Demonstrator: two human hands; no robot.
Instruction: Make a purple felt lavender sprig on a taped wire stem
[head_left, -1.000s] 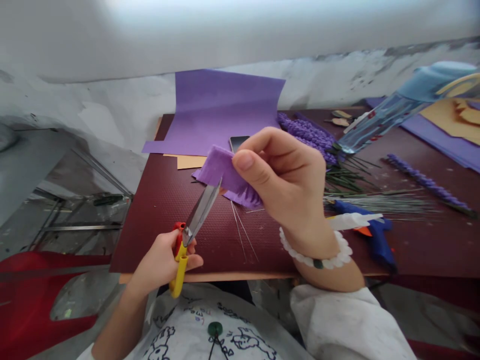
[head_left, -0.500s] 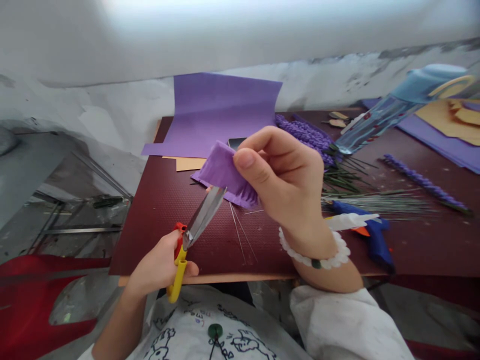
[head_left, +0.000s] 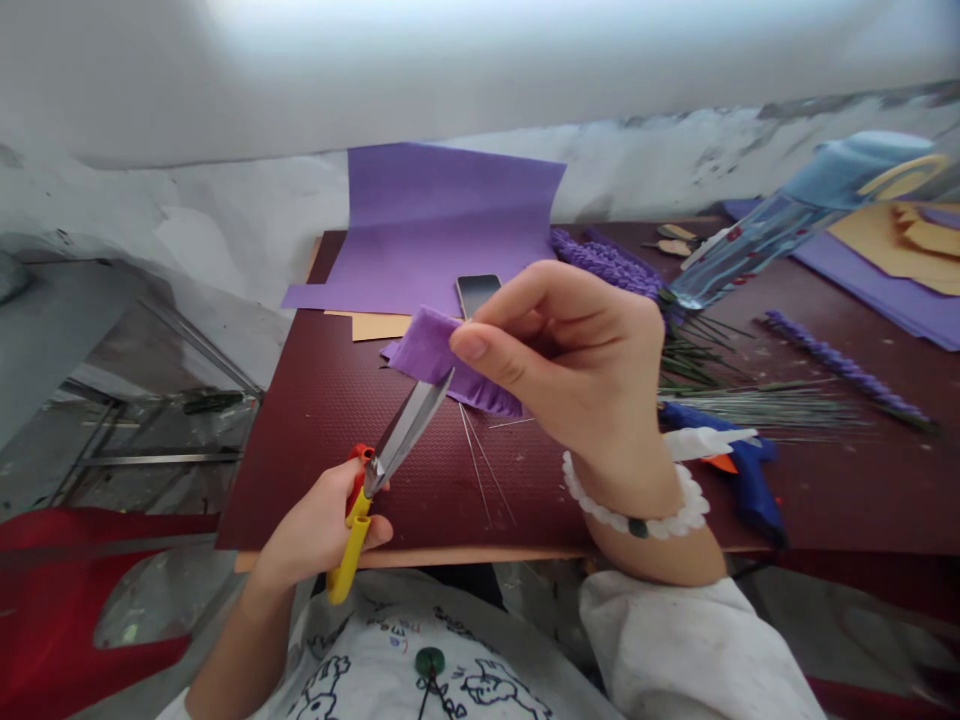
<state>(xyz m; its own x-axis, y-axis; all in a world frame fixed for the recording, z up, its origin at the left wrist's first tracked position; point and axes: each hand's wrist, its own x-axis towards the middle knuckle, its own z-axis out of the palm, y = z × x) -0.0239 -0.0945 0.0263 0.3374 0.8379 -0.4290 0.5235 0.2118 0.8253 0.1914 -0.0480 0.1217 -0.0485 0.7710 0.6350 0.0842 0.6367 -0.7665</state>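
Observation:
My left hand is wrapped round the red and yellow handles of a pair of scissors. Their blades point up and to the right, with the tips at the lower edge of a folded purple paper strip. Between thumb and forefinger, my right hand pinches that strip above the table. A row of narrow cuts fringes the strip's lower edge to the right of the blades. Behind it, another purple piece lies on the table, partly hidden. Thin wires lie below the strip.
A large purple sheet leans against the wall, a phone in front. To the right are purple flower stems, a tilted water bottle, a wire bundle, a blue glue gun and a single flower stem.
My right hand has lowered the purple strip slightly and tilted it, uncovering more of the phone. The scissors' yellow handle has swung a little left, and the blades look closer together.

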